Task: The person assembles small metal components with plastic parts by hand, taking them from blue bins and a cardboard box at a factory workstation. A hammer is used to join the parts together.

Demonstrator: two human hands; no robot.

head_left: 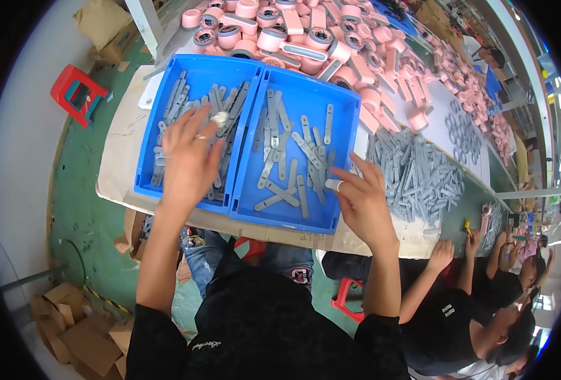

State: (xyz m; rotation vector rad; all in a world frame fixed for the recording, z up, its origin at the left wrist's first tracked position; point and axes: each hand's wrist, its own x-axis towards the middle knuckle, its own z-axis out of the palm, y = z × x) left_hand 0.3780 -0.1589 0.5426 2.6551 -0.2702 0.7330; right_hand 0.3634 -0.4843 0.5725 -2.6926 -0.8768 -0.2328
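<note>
My left hand (190,152) is over the left blue bin (247,120), palm down and slightly blurred, its fingers spread above a heap of grey plastic strips (217,95). A white cover sits on one of its fingers. My right hand (364,206) reaches over the right wall of the second blue bin (249,206), fingers stretched apart. It has a white cover on one finger as well. Close to its fingertips lies a blurred grey strip (330,161); whether they touch it I cannot tell. Looser grey strips (282,193) are scattered across this bin's floor.
Pink handheld housings (306,38) pile up behind the bins. More grey strips (417,180) are heaped to the right, with grey rings (463,136) beyond. Co-workers (448,323) sit along the right side. A red stool (77,92) and cardboard boxes (81,329) stand at left.
</note>
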